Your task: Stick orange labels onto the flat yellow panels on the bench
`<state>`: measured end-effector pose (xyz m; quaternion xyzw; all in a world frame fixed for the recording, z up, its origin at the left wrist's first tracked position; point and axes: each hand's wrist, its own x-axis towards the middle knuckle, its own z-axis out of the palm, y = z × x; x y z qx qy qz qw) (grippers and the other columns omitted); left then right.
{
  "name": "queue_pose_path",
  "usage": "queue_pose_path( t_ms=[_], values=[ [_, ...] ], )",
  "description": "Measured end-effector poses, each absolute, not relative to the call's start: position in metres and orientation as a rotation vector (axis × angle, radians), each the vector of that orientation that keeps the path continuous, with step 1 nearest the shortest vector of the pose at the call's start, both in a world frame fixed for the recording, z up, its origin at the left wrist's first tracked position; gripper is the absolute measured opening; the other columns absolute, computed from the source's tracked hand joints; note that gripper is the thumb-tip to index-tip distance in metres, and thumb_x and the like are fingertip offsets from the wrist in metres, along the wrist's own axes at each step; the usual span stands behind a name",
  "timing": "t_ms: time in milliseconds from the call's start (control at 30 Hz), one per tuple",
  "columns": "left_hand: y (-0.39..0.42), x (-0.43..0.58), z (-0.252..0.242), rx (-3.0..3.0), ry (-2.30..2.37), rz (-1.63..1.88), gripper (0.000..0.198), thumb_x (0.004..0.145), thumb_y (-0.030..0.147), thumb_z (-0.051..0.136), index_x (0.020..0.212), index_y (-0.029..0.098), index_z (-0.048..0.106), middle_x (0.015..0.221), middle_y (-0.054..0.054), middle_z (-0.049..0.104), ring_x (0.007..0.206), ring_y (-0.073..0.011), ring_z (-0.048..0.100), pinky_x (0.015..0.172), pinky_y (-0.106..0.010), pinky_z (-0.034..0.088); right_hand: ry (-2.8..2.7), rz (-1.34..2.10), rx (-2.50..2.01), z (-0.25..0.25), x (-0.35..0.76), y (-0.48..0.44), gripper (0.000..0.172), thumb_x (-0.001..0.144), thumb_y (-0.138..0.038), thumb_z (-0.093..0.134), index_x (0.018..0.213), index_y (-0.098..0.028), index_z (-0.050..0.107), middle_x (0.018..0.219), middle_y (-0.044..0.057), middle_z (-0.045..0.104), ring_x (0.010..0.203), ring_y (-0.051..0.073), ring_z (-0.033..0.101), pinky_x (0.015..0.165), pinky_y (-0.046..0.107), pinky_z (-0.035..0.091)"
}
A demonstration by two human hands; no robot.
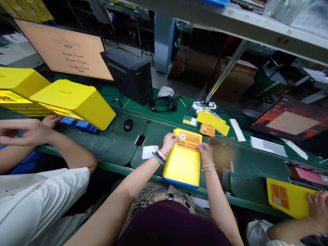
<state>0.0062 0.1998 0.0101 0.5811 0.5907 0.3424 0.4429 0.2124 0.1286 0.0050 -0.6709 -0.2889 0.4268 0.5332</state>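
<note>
As hands (169, 143) (206, 153) pinch it, the orange label (189, 141) lies between.

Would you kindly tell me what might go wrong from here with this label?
The orange label, handled at opposite sides by the left hand and right hand, might wrinkle or sit crooked. The yellow piece lies close to the near edge of the green bench, so a bump could push it off.

The yellow box (182, 168) in the middle looks like smooth plastic, its orange sticker (189, 140) like flat paper. The green table (115, 147) is smooth with a little shine, the far black computer (128, 73) is dull, and the white sleeve (55, 200) near left is cloth
</note>
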Motion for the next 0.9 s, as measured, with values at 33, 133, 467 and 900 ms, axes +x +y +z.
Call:
queue_pose_path(
  t_ms=[33,133,467,900],
  values=[
    [0.2,0.006,0.01,1.444,1.463,0.846,0.016,0.073,0.03,0.066,0.063,0.017,0.068,0.071,-0.003,0.065,0.079,-0.0184,0.057,0.071,-0.027,0.04,-0.692,1.01,-1.602,0.004,0.212,0.128,0.036,0.048,-0.038,0.08,0.073,-0.017,0.062,0.068,0.0,0.065,0.064,0.015,0.059,0.066,0.03,0.049],
    [0.202,0.007,0.006,1.44,1.455,0.839,0.016,0.073,0.03,0.066,0.064,0.017,0.067,0.072,-0.003,0.065,0.078,-0.0182,0.058,0.069,-0.027,0.041,-0.706,0.995,-1.614,0.003,0.212,0.128,0.035,0.05,-0.038,0.079,0.072,-0.017,0.062,0.068,0.0,0.065,0.063,0.014,0.058,0.065,0.029,0.048],
    [0.204,0.008,-0.006,1.418,1.428,0.846,0.019,0.073,0.033,0.065,0.066,0.016,0.067,0.075,-0.004,0.065,0.078,-0.0175,0.059,0.067,-0.025,0.042,-0.726,0.951,-1.646,-0.002,0.212,0.128,0.033,0.052,-0.039,0.076,0.073,-0.018,0.062,0.069,0.0,0.064,0.063,0.013,0.057,0.064,0.028,0.048],
    [0.204,0.005,-0.001,1.511,1.41,0.861,0.017,0.075,0.03,0.064,0.065,0.017,0.065,0.07,-0.002,0.062,0.077,-0.0171,0.057,0.068,-0.025,0.041,-0.823,0.882,-1.705,-0.006,0.212,0.126,0.03,0.059,-0.041,0.072,0.076,-0.017,0.063,0.07,0.0,0.064,0.064,0.014,0.056,0.064,0.027,0.047]
  ],
)
